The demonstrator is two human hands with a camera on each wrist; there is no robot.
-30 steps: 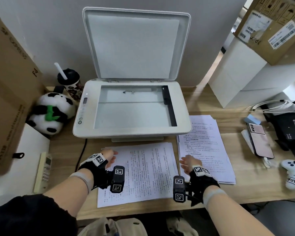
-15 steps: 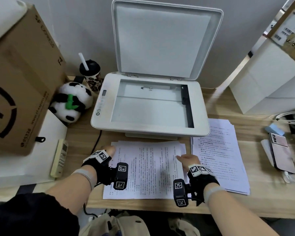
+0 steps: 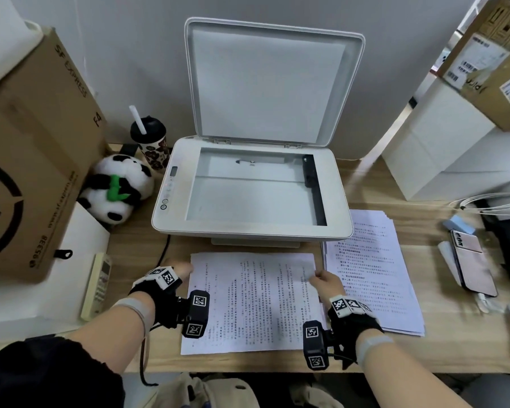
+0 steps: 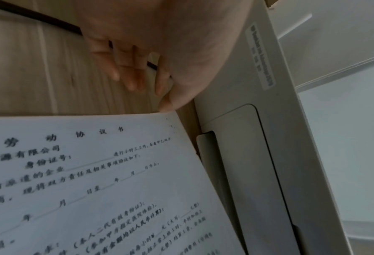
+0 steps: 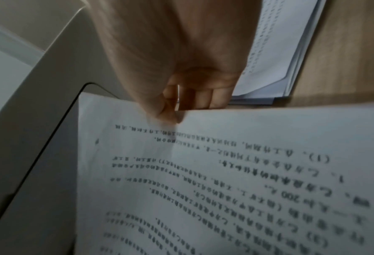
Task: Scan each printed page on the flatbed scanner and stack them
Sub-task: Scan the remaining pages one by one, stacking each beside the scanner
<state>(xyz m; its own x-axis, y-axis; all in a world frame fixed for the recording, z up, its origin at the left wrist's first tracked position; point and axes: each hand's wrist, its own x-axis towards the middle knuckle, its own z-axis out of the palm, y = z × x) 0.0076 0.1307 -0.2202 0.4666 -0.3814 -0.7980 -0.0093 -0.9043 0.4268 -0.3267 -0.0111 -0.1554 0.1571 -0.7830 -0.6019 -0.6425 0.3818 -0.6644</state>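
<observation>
Paper: printed page (image 3: 249, 301) flat on desk just before open flatbed scanner (image 3: 252, 189), thin, limp, prone to buckle. Right hand (image 3: 326, 282) pinching right edge, thumb on top; left hand (image 3: 181, 270) pinching left edge. Best lifted by opposite edges, kept taut.

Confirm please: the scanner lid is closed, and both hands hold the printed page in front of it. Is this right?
One thing is wrong: the scanner lid stands open, with bare scanner glass below, as the head view shows. The rest holds: the left hand and right hand hold the printed page in front of it.
</observation>
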